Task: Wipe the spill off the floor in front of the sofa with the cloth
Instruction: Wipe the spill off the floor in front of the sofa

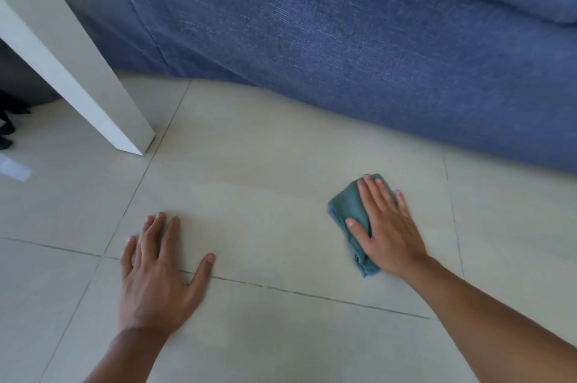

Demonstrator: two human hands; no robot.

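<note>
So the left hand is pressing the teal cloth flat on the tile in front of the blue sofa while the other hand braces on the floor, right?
Not quite: the head view shows the right hand pressing the teal cloth flat on the tile in front of the blue sofa. The left hand is the one braced on the bare floor.
</note>
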